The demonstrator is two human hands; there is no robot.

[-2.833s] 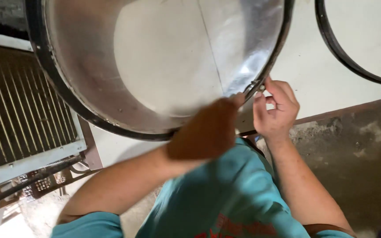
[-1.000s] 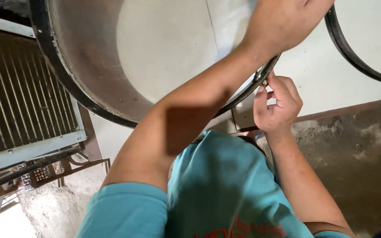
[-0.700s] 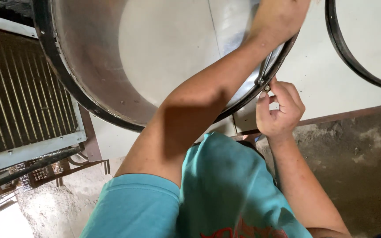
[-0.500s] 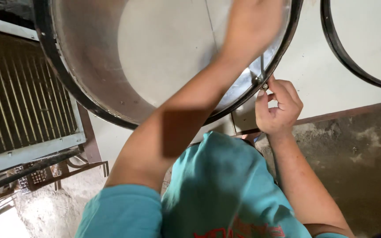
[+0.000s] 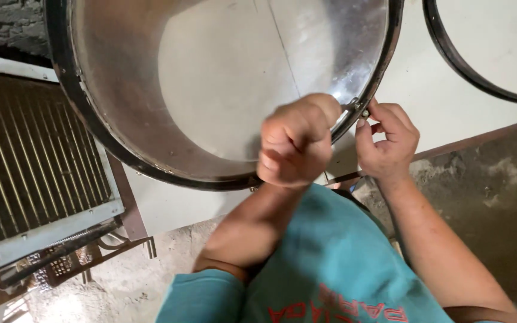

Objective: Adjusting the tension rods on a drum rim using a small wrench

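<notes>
Overhead, in the head view, a large round metal drum (image 5: 222,90) with a dark rim band is seen lying open toward the camera, resting on a pale slab (image 5: 444,101). The left hand (image 5: 297,143) is curled into a fist at the drum's lower right rim; what it clasps cannot be told. The right hand (image 5: 387,140) is set just beside it outside the rim, its fingertips (image 5: 363,122) pinched on a small bolt (image 5: 364,112) at the band's joint. A second dark hoop (image 5: 468,66) is seen at the upper right, a metal grille (image 5: 31,167) at the left.
</notes>
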